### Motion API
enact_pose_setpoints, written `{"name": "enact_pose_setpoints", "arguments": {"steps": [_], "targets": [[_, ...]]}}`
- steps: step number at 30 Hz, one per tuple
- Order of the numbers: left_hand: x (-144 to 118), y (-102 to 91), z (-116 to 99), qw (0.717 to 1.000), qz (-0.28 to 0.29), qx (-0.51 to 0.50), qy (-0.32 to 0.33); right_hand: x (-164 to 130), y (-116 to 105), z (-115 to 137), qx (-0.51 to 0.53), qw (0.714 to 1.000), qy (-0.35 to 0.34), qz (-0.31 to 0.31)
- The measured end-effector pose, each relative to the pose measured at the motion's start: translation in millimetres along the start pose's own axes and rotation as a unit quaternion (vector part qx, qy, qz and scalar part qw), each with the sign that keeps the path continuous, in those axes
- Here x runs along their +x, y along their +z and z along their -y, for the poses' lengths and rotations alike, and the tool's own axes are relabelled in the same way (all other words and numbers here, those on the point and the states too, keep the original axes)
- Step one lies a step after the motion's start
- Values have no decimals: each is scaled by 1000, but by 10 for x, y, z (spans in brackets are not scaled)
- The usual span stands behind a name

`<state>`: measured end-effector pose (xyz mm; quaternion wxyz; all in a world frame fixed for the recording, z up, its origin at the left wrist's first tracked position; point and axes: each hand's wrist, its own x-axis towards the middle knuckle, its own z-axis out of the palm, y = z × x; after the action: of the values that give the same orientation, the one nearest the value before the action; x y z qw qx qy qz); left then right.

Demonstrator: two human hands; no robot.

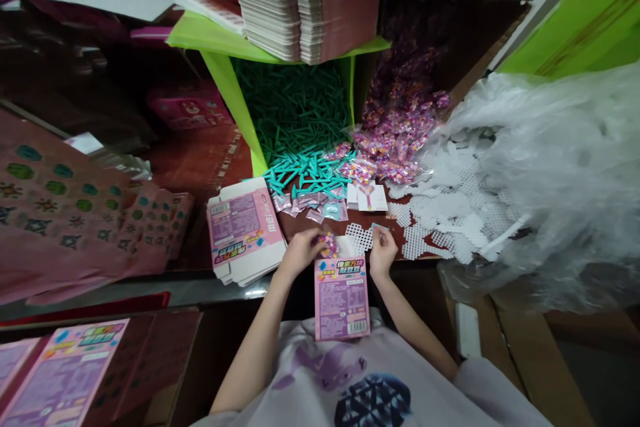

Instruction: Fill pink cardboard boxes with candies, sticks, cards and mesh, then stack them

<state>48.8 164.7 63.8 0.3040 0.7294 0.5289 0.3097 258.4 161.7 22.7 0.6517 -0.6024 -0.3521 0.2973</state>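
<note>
A pink-and-purple printed box stands upright against my lap, its top flap open. At its upper left, my left hand pinches a small clear bag of multicoloured beads just over the opening. My right hand is closed at the box's upper right, with a small teal-edged packet showing at the fingertips. Between the hands, a white lattice sheet lies beside the right fingers; whether they grip it too, I cannot tell.
Flat printed boxes are stacked at left. Ahead lie teal sticks, small sachets, white cards and bead bags. White lattice pieces and clear plastic spread rightward. Card stacks top the green shelf.
</note>
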Motion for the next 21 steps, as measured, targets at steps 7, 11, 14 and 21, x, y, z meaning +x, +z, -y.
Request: {"name": "enact_pose_setpoints", "arguments": {"steps": [7, 11, 14, 21], "targets": [[-198, 200, -247, 984, 36, 168, 46, -19, 0, 64, -130, 977, -94, 142], [-337, 215, -255, 983, 56, 170, 44, 60, -58, 100, -201, 940, -155, 229], [-385, 229, -228, 979, 49, 194, 39, 134, -95, 136, -209, 919, -173, 286], [-418, 313, -202, 985, -40, 168, 0, 149, -78, 68, -64, 957, -95, 267]]}}
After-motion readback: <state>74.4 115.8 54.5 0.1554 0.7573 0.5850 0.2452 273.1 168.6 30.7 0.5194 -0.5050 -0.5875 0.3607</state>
